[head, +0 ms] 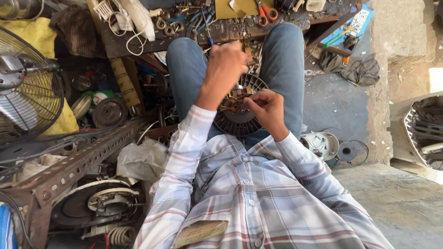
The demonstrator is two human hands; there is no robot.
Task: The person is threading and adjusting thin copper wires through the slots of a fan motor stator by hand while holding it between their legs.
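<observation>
A round fan motor stator [240,121] with dark slotted rim and copper windings rests on my lap between my jeans-clad knees. My left hand [224,67] is raised above it, fingers closed around a thin blue-tipped tool or wire that pokes up past the knuckles. My right hand [266,110] lies on the stator's right side, fingertips pinching at the copper windings near the centre. Both sleeves are plaid.
A low wooden bench [221,32] ahead carries orange-handled scissors [266,12], bearings, white cable. A metal fan [25,87] stands at left, a perforated angle iron [78,161] and motor parts below it. A white motor cover [323,144] and dark rag [355,69] lie on the right floor.
</observation>
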